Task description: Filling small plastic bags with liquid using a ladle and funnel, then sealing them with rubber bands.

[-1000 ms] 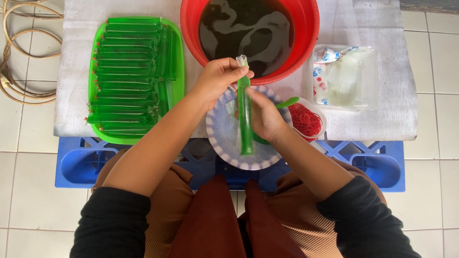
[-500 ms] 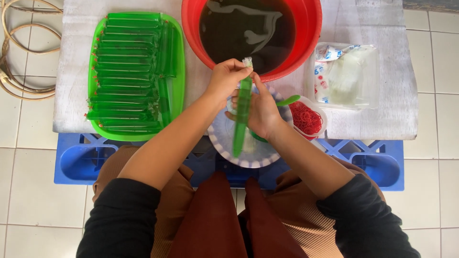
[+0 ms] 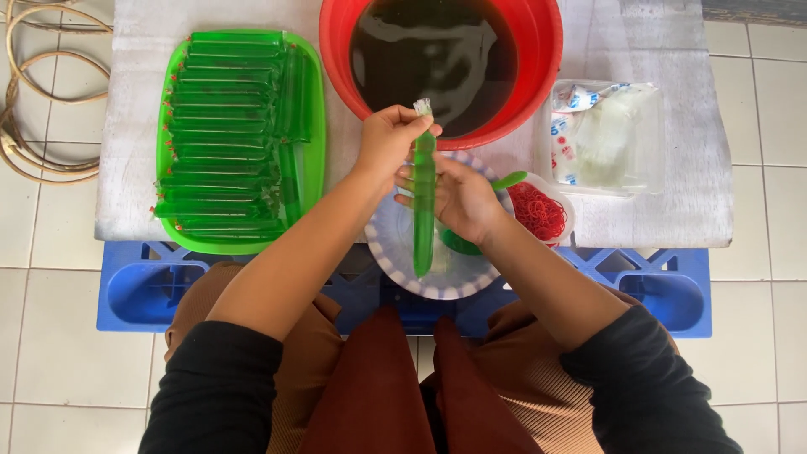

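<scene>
Since 1 second ago, I see the green tube [image 3: 424,210] swing from a slight tilt to nearly upright over the plate [image 3: 395,252], in front of the red basin [image 3: 538,76]. My left hand [image 3: 387,139] pinches its twisted top; my right hand [image 3: 458,197] wraps the middle. It looks soft, wet and slippery, liquid-filled thin plastic, so I judge the neck the safest hold. 1 tray [image 3: 311,168] of finished tubes lies left.

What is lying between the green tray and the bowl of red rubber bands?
The plate, with both hands holding a green tube over it, in the head view.
</scene>
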